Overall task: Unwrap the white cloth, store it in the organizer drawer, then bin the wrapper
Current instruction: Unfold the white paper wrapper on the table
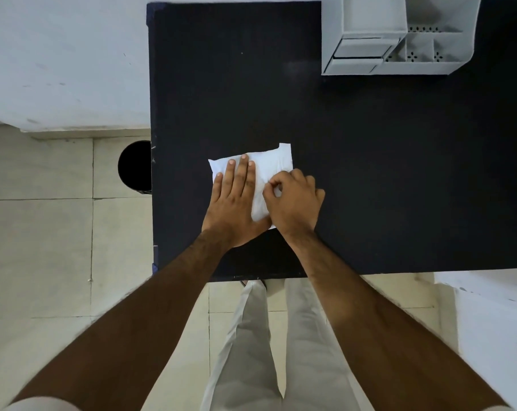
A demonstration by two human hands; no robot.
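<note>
A white wrapped packet point(270, 164) lies flat on the black table point(369, 173), near its front left part. My left hand point(235, 200) rests flat on the packet's left half, fingers spread, pressing it down. My right hand point(292, 200) sits on the packet's right side with thumb and forefinger pinched on a bit of the wrapper. The grey organizer point(396, 40) stands at the table's far right; its small drawer point(361, 50) is at the lower left of it and looks shut. A round black bin point(134, 166) stands on the floor just left of the table.
The table's left edge runs beside the bin and its front edge lies just behind my wrists. A white wall and tiled floor lie to the left. A white surface with a socket shows at the lower right.
</note>
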